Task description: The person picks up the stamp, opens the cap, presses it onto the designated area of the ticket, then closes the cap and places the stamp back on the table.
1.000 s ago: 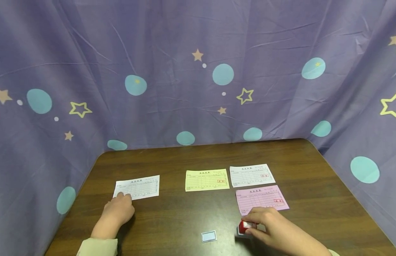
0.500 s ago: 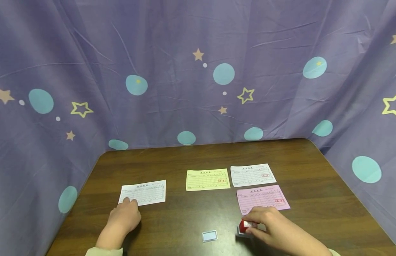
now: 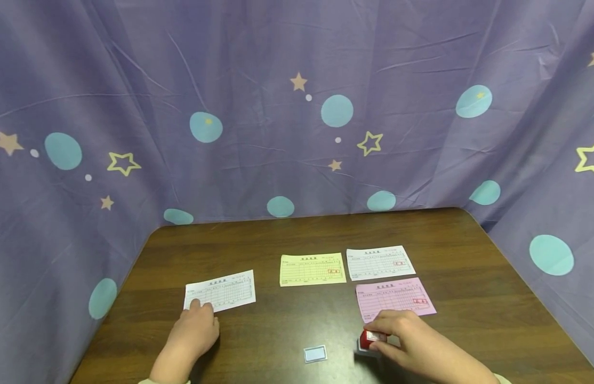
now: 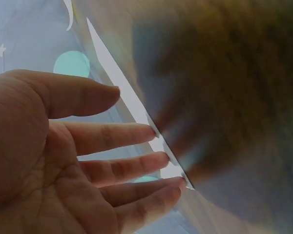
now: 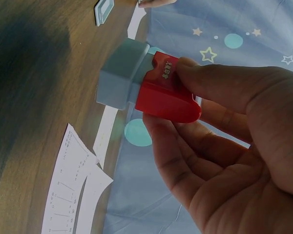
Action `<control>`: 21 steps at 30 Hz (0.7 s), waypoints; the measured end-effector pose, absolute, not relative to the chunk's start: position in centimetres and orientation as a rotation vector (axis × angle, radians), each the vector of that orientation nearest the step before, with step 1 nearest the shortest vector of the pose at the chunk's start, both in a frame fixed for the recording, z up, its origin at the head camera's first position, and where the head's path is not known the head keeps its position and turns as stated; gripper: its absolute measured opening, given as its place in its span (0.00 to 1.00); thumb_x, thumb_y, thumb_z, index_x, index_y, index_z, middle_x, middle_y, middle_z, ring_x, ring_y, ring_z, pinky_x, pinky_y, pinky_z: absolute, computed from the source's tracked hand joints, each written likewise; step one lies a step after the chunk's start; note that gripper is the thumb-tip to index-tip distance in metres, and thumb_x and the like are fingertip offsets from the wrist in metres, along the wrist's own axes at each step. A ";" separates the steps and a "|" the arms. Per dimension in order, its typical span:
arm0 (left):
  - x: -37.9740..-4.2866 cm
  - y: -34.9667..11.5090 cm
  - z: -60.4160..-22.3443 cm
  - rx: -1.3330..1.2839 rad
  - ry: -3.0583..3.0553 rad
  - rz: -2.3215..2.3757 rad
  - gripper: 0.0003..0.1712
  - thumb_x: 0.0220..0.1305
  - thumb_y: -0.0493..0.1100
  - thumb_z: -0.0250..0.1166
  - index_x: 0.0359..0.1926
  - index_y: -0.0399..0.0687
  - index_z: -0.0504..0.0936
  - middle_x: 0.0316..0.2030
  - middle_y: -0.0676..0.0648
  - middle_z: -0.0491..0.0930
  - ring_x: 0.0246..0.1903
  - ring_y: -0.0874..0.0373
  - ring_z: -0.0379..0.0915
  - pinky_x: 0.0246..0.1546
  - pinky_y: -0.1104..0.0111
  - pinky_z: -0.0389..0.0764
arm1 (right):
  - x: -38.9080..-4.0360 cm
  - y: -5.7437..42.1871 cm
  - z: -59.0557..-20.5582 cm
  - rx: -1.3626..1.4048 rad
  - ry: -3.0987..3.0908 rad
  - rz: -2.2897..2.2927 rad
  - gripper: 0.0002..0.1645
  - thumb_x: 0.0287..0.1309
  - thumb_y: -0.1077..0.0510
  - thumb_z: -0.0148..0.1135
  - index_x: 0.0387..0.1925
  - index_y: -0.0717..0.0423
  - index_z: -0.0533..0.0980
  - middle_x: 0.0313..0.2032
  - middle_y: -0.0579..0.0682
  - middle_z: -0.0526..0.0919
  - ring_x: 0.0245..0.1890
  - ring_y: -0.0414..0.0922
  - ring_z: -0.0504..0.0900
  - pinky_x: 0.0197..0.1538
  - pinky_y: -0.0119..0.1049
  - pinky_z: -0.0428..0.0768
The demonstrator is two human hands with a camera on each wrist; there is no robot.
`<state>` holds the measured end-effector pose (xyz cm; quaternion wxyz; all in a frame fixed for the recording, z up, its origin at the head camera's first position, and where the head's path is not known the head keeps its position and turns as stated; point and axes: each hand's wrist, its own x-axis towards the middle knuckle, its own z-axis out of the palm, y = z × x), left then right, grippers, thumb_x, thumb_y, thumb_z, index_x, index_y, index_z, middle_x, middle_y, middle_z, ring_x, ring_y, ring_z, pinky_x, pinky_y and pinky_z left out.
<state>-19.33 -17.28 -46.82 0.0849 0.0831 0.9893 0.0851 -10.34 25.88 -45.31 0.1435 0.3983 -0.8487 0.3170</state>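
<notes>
On the left side of the table, a white form slip (image 3: pixel 225 290) lies flat. My left hand (image 3: pixel 193 330) rests its fingertips on the slip's near edge; in the left wrist view the fingers (image 4: pixel 112 134) are nearly straight and the thumb stands off the paper. At the right, my right hand (image 3: pixel 404 338) pinches a red self-inking stamp (image 3: pixel 371 337) between thumb and fingers. The right wrist view shows the stamp's grey base (image 5: pixel 119 75) below its red top. Just beyond it lies a pink slip (image 3: pixel 388 298) bearing a red stamp mark.
Behind are a yellow slip (image 3: pixel 311 270) and another white slip (image 3: pixel 378 264), each with a red mark. A small pale-blue rectangular cap (image 3: pixel 315 354) lies between the hands. A purple patterned curtain (image 3: pixel 258 106) surrounds the wooden table (image 3: pixel 258 234).
My left hand has slid the white slip rightward and slightly nearer, and the slip has turned a little. My right hand and the stamp have stayed about where they were.
</notes>
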 end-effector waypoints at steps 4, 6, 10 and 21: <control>-19.1 -17.4 -47.2 0.291 2.975 0.282 0.12 0.62 0.35 0.62 0.35 0.24 0.79 0.31 0.35 0.71 0.29 0.41 0.76 0.34 0.44 0.79 | -10.3 25.9 -45.3 1.151 -2.443 0.914 0.11 0.56 0.65 0.74 0.41 0.51 0.85 0.35 0.35 0.81 0.33 0.29 0.78 0.38 0.22 0.75; -19.0 -17.3 -47.4 0.310 2.987 0.285 0.11 0.62 0.35 0.63 0.34 0.25 0.79 0.30 0.36 0.70 0.29 0.42 0.76 0.33 0.45 0.79 | -10.3 25.9 -45.3 1.148 -2.446 0.918 0.11 0.56 0.65 0.74 0.41 0.51 0.85 0.35 0.35 0.81 0.33 0.29 0.78 0.38 0.22 0.75; -18.6 -17.0 -47.6 0.326 3.012 0.270 0.12 0.60 0.36 0.66 0.34 0.26 0.79 0.30 0.38 0.70 0.30 0.41 0.76 0.32 0.45 0.79 | -10.2 25.9 -45.3 1.134 -2.467 0.930 0.11 0.57 0.65 0.73 0.41 0.51 0.86 0.35 0.34 0.81 0.34 0.29 0.78 0.38 0.22 0.75; -17.7 -15.9 -47.3 0.351 2.980 0.255 0.12 0.61 0.39 0.68 0.35 0.29 0.80 0.29 0.40 0.73 0.31 0.42 0.77 0.31 0.45 0.78 | -10.3 25.9 -45.3 1.139 -2.475 0.937 0.10 0.58 0.64 0.73 0.41 0.51 0.86 0.35 0.34 0.81 0.34 0.29 0.78 0.37 0.22 0.75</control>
